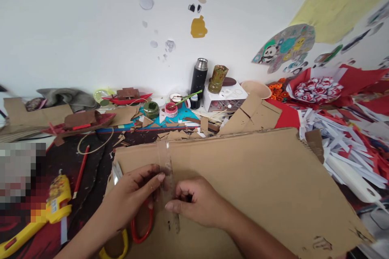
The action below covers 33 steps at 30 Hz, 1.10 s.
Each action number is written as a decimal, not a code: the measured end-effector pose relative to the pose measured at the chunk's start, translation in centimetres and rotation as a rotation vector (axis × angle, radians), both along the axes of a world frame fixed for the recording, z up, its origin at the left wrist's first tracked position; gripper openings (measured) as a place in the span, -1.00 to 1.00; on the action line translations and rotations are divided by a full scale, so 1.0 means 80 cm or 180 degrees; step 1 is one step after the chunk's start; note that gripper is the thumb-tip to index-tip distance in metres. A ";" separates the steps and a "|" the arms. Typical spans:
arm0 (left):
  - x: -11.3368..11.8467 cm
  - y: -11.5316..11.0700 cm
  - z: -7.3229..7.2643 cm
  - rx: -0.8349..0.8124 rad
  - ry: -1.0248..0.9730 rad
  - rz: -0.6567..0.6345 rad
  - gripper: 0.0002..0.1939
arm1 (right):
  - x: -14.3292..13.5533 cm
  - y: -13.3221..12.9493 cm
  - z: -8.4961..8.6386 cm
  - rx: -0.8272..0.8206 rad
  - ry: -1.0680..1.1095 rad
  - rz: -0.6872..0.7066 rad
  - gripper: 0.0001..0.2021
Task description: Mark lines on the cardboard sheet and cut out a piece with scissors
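Toward the cardboard sheet's [261, 178] left edge, clear tape [165, 158] already reaches the far edge, its nearer length apparently unfinished, my left hand [133, 192] and right hand [200, 202] curled at it, pinch indiscernible.

Craft workspace, cardboard sheet [258, 170] on the desk [101, 160], glue gun [59, 200], paint jars [151, 110] and model boats [128, 94] near its back edge

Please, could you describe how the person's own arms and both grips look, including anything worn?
The bare, ungloved left grip and bare, ungloved right grip show no rings. No sleeve, watch or bracelet shows on the slim left forearm or right forearm. Small dark marks seem visible on the left fingers.
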<state>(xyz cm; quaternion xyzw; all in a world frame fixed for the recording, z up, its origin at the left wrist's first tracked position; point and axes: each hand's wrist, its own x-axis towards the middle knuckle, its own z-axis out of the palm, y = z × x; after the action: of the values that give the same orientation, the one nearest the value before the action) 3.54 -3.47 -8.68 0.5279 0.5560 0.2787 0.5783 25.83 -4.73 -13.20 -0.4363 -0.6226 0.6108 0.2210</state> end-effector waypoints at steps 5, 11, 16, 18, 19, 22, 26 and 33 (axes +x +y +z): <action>0.000 0.001 -0.007 0.0076 0.0241 -0.0112 -0.38 | -0.001 0.000 -0.001 0.0179 -0.0038 0.0010 -0.64; 0.001 0.003 -0.006 0.0074 0.0499 -0.0152 -0.44 | 0.000 -0.001 0.000 0.0193 -0.0076 0.0027 -0.67; -0.005 0.006 -0.005 0.0167 0.0833 -0.0089 -0.45 | 0.001 -0.001 -0.002 0.0155 0.0143 -0.0123 -0.69; -0.010 0.007 -0.008 0.0199 0.1033 -0.0051 -0.45 | 0.001 -0.001 -0.003 -0.0023 0.0289 -0.0306 -0.64; -0.012 0.008 -0.010 0.0215 0.1134 -0.0035 -0.45 | 0.001 -0.001 -0.003 -0.0137 0.0350 -0.0380 -0.60; -0.018 0.011 -0.017 0.0277 0.1390 -0.0014 -0.40 | 0.001 -0.001 -0.003 -0.0347 0.0427 -0.0479 -0.53; -0.020 0.017 -0.020 0.0348 0.1688 -0.0090 -0.26 | -0.001 -0.001 -0.003 -0.0336 0.0334 -0.0424 -0.55; -0.021 0.019 -0.017 0.0392 0.2221 -0.0234 -0.20 | -0.003 -0.002 0.001 -0.0074 0.0151 -0.0334 -0.65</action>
<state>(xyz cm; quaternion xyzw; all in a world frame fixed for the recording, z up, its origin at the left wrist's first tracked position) 1.84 -1.99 -10.03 0.6449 0.6828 0.0936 0.3303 25.61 -4.89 -13.13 -0.4563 -0.5863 0.6158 0.2625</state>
